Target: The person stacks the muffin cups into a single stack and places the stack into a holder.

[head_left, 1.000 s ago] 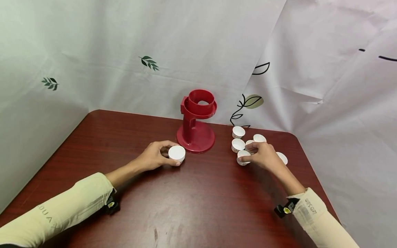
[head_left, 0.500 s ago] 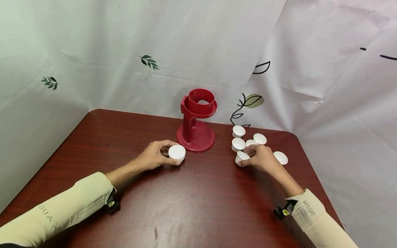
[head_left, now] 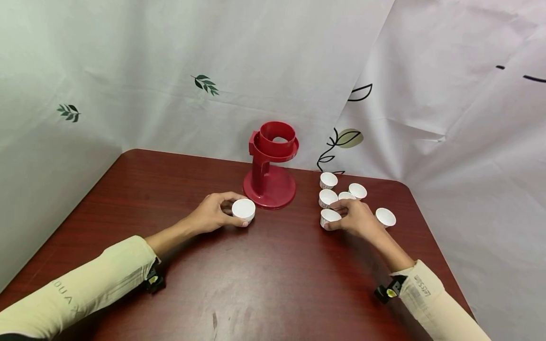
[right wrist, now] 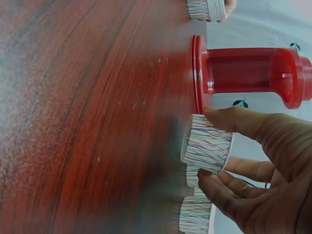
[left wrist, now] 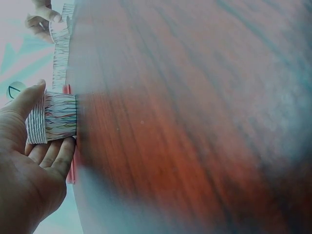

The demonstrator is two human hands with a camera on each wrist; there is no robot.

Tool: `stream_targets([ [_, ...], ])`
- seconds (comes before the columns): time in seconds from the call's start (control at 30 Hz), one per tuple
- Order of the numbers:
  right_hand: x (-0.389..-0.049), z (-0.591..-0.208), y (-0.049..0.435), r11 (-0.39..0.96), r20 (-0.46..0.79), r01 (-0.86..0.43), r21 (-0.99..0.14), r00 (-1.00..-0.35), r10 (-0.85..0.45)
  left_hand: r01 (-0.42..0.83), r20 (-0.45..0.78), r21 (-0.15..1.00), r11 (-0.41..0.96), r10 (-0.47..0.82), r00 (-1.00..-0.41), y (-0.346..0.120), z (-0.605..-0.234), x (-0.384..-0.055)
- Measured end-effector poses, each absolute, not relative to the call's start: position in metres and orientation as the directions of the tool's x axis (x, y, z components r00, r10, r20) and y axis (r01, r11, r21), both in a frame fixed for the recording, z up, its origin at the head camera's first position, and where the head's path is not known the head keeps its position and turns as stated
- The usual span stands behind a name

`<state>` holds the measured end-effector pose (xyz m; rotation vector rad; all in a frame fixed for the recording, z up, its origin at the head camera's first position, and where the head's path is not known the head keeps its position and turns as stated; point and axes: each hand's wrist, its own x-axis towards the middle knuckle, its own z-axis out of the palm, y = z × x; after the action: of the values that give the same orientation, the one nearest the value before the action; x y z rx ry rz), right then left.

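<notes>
Near the middle of the table, my left hand (head_left: pixel 213 214) grips a nested stack of white paper baking cups (head_left: pixel 243 211). The left wrist view shows several layered rims on this stack (left wrist: pixel 53 117) and wavy coloured lines down its side. At the right, my right hand (head_left: pixel 360 217) pinches one paper baking cup (head_left: pixel 330 218) between thumb and fingers. That cup (right wrist: pixel 207 144) is tilted in the right wrist view. Right behind it stand more paper baking cups (head_left: pixel 328 198), one partly covered by the fingers.
A red stand with a round base (head_left: pixel 277 189) and a ring-shaped top (head_left: pixel 277 147) is at the table's back, between my hands. One baking cup (head_left: pixel 386 217) sits apart, right of my right hand. A white curtain (head_left: pixel 170 94) hangs behind the table (head_left: pixel 256 284).
My right hand has shifted slightly left with the baking cup, drawing it away from the others. My left hand and its stack have stayed in place.
</notes>
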<state>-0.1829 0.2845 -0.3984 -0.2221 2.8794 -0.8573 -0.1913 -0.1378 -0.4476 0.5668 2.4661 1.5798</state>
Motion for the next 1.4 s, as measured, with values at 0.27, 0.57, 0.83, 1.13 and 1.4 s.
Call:
stream_targets([
  [0.27, -0.184, -0.399, 0.279, 0.810, -0.072, -0.136, -0.570, -0.974, -0.214, 0.229, 0.070, 0.902, 0.367, 0.398, -0.915, -0.138, -0.446, -0.190],
  [0.57, -0.185, -0.399, 0.269, 0.791, -0.070, -0.172, -0.587, -0.963, -0.261, 0.229, 0.069, 0.902, 0.366, 0.400, -0.914, -0.139, -0.446, -0.190],
  [0.83, -0.188, -0.401, 0.259, 0.765, -0.052, -0.212, -0.608, -0.951, -0.305, 0.224, 0.065, 0.903, 0.366, 0.400, -0.914, -0.139, -0.446, -0.190],
  [1.13, -0.189, -0.400, 0.250, 0.744, -0.050, -0.223, -0.630, -0.944, -0.325, 0.216, 0.059, 0.906, 0.364, 0.397, -0.916, -0.139, -0.448, -0.190],
  [1.4, -0.192, -0.395, 0.240, 0.746, -0.043, -0.224, -0.627, -0.946, -0.320, 0.217, 0.061, 0.906, 0.364, 0.395, -0.917, -0.138, -0.448, -0.191],
])
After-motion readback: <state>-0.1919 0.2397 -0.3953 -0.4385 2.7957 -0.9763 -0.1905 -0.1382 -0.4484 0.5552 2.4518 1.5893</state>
